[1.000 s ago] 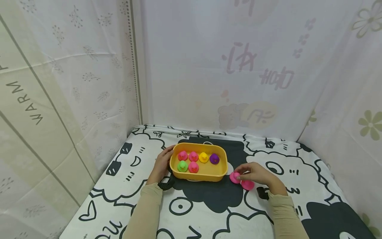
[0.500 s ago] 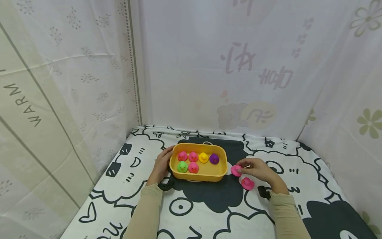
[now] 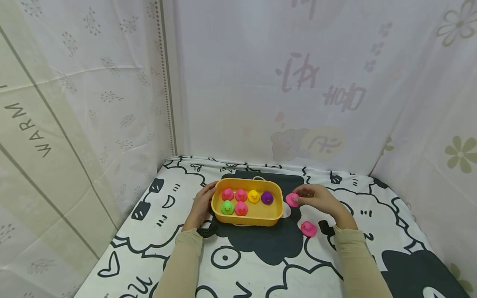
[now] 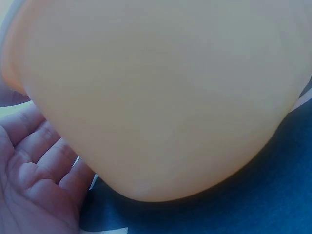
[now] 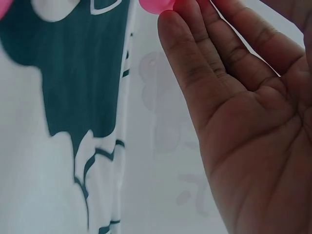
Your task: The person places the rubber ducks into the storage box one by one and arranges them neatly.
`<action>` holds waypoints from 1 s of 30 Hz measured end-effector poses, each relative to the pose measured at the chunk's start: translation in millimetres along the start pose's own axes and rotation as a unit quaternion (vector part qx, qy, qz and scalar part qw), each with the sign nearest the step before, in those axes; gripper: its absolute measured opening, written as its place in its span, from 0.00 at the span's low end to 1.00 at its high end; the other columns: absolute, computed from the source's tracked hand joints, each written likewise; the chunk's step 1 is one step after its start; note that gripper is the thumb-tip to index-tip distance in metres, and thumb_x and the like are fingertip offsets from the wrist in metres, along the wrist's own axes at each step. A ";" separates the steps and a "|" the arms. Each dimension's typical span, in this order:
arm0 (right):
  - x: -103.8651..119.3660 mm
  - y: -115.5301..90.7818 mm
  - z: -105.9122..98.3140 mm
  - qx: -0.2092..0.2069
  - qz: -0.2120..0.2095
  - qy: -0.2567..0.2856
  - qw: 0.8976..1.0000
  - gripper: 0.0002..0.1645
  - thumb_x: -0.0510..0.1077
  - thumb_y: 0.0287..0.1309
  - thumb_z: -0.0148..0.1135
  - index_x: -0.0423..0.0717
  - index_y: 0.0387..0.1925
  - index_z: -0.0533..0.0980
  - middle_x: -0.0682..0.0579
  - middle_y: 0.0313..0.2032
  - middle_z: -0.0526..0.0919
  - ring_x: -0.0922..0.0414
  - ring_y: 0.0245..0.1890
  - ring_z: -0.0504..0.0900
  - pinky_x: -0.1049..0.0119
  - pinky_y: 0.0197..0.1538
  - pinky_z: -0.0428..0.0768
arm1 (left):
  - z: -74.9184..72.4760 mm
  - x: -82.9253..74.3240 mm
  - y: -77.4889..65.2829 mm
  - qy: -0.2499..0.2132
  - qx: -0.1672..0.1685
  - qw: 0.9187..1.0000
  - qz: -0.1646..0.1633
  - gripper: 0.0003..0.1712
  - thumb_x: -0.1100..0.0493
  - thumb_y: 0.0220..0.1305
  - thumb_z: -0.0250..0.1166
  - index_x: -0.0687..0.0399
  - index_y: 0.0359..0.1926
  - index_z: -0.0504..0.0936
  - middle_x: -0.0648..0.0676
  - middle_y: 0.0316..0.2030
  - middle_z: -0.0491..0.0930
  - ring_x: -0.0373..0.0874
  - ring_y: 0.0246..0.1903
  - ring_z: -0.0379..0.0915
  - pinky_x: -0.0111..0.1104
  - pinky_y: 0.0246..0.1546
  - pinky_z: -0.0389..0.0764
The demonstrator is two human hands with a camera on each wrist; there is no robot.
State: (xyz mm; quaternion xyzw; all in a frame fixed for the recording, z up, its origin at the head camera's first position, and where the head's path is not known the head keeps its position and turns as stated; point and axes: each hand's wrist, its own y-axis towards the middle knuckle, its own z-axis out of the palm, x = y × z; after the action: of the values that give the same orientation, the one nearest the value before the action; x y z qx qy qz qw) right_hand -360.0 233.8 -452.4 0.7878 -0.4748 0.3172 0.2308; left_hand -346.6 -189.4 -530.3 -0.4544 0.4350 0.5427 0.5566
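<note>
My right hand (image 3: 316, 200) pinches a pink rubber duck (image 3: 292, 200) between thumb and fingertips, just off the right end of a yellow tray (image 3: 257, 222). In the right wrist view only part of that held duck (image 5: 155, 5) shows at the top, by the fingertips. My left hand (image 3: 201, 205) rests at the tray's left end; in the left wrist view its fingers (image 4: 53, 156) lie loosely along the outer wall (image 4: 161, 122). Inside stand several ducks: pink ones (image 3: 241, 208), a green one (image 3: 227, 207), a yellow one (image 3: 254, 196) and a purple one (image 3: 267, 198).
Another pink duck (image 3: 308, 229) lies on the patterned cloth (image 3: 257, 281), below the right hand. The cloth has black and white cartoon drawings. Printed white curtains (image 3: 238, 82) hang behind and at both sides.
The right hand has lifted the pink duck away from the other one, moving it toward the back and level with the tray's right side. The left hand and tray have stayed put.
</note>
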 end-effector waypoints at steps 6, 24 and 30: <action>13.6 19.9 4.3 0.020 -0.024 0.011 0.999 0.20 0.58 0.58 0.71 0.57 0.49 0.82 0.56 0.44 0.86 0.54 0.47 0.85 0.52 0.53 0.84 | 0.1 0.2 0.1 0.004 -0.009 1.000 0.001 0.24 0.49 0.76 0.55 0.46 0.69 0.73 0.53 0.69 0.69 0.51 0.67 0.66 0.41 0.68 0.68; 46.0 57.2 56.3 0.114 -0.069 -0.015 0.991 0.19 0.55 0.58 0.73 0.53 0.48 0.84 0.58 0.45 0.86 0.56 0.47 0.83 0.57 0.54 0.83 | 0.5 2.4 0.2 0.010 -0.010 1.000 0.008 0.24 0.50 0.76 0.54 0.48 0.69 0.73 0.53 0.69 0.69 0.51 0.68 0.66 0.42 0.70 0.66; 46.4 65.9 71.7 0.136 -0.076 -0.026 0.987 0.17 0.55 0.57 0.73 0.56 0.46 0.84 0.61 0.42 0.84 0.58 0.44 0.81 0.62 0.52 0.82 | 0.4 2.1 0.2 0.026 -0.011 1.000 0.012 0.24 0.49 0.76 0.54 0.47 0.69 0.73 0.53 0.69 0.69 0.51 0.68 0.65 0.43 0.70 0.65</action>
State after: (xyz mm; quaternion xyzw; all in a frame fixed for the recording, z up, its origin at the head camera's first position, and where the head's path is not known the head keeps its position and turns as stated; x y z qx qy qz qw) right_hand -382.7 129.0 -464.6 0.8538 -0.3718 0.3396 0.1323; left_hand -346.7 -188.6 -532.3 -0.4688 0.4488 0.5422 0.5338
